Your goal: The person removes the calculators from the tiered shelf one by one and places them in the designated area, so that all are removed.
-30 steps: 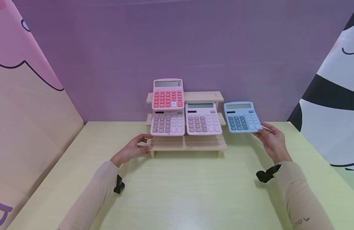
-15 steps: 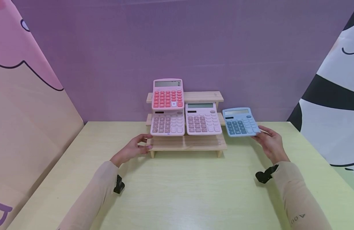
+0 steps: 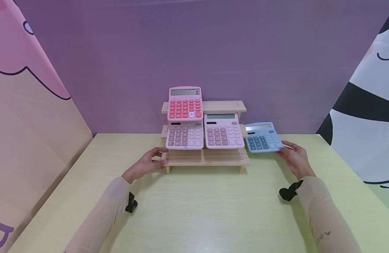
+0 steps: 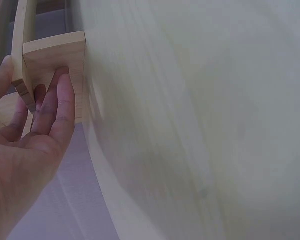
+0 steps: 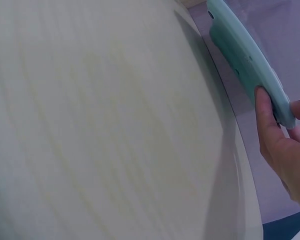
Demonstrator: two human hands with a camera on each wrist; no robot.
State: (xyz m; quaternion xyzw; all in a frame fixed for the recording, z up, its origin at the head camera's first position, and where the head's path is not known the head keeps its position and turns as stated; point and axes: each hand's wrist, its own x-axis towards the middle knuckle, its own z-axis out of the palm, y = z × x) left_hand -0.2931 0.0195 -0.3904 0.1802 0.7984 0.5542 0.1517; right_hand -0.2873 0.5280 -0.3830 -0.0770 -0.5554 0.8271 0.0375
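Note:
A three-tier wooden stand [image 3: 210, 157] stands mid-table. A pink calculator with red keys [image 3: 185, 103] leans on its top tier at the left. Two pale pink calculators [image 3: 184, 135] [image 3: 224, 130] sit side by side on the middle tier. My left hand [image 3: 163, 156] grips the stand's lower left corner. In the left wrist view the left hand [image 4: 35, 70] has its thumb and fingers on either side of the stand's leg [image 4: 60, 55]. My right hand [image 3: 282, 147] pinches a blue calculator [image 3: 262, 137] by its right edge, just right of the stand. The right wrist view shows the blue calculator [image 5: 245, 55] edge-on above the table.
The pale wooden table [image 3: 207, 211] stretches toward me from the stand. A purple wall closes the back. Printed panels slant in at the left [image 3: 30, 116] and right [image 3: 365, 116]. The stand's bottom tier carries nothing, and so does the right half of its top tier.
My right hand has brought the blue calculator down and leftward, close to the stand's right end, and tipped it flatter. The left hand has stayed on the stand's corner.

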